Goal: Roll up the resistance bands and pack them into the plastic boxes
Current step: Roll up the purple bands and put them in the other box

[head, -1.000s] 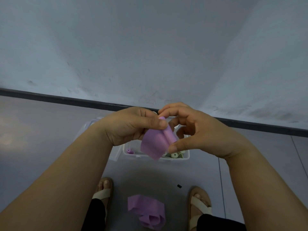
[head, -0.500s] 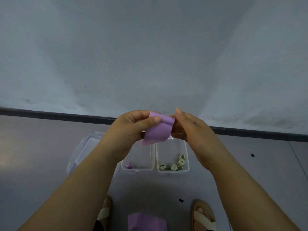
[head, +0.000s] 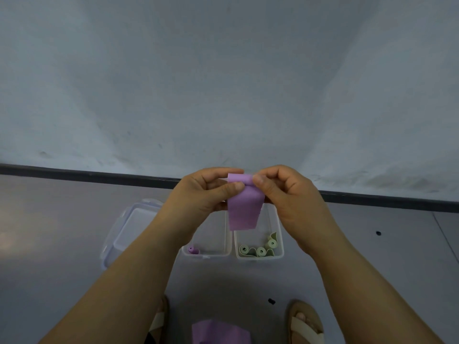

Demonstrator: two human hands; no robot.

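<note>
The flat lilac rubber resistance band is held in the air above the boxes. Its top edge is turned over into a first small curl and its free tail hangs straight down. The left hand pinches the left end of that curl between thumb and forefinger. The right hand pinches the right end the same way, its other fingers curled in behind.

On the grey floor below, the clear rectangular plastic box on the left holds one small rolled lilac band in its near corner. Just beside it, the clear plastic box on the right holds pale green rolled bands along its near wall. A clear clip-on lid lies further left, and a loose lilac band lies near the sandalled foot.

The step in hand looks like starting the roll. Done well, both ends turn at the same rate so the roll stays a cylinder and not a cone, with the tail kept lightly taut. Thin rubber probably springs open, so the pinch should hold until the roll sits in the left-hand box, beside its match.
</note>
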